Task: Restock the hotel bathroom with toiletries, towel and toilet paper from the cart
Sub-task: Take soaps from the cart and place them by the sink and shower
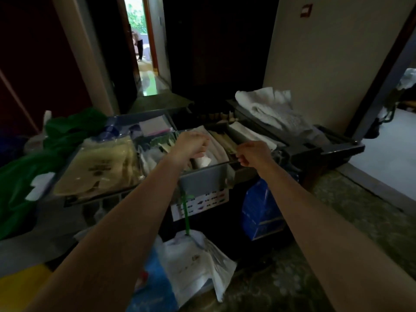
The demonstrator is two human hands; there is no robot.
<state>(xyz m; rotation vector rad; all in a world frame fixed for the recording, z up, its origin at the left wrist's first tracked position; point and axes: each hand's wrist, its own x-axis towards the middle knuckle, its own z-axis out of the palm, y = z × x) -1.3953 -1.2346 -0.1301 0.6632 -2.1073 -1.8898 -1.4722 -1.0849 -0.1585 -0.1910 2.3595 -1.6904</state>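
Observation:
The housekeeping cart's grey top tray [203, 180] is split into compartments of wrapped toiletries. My left hand [191, 146] hovers over the middle compartment, its fingers curled around a small white packet [204, 160]. My right hand [252, 154] is just to its right at the tray's front rim and pinches a slim beige packet [228, 146] that lies among others like it. Folded white towels [269, 109] are piled on the cart's back right shelf. A clear bag of cream-coloured items [101, 165] fills the left compartment. No toilet paper is visible.
A green bag [67, 134] hangs at the cart's left end. A blue pack [258, 208] and a white plastic bag [195, 260] sit low at the cart's front. An open doorway [391, 140] is on the right. Far down the dim corridor [147, 77] stands a person [138, 43].

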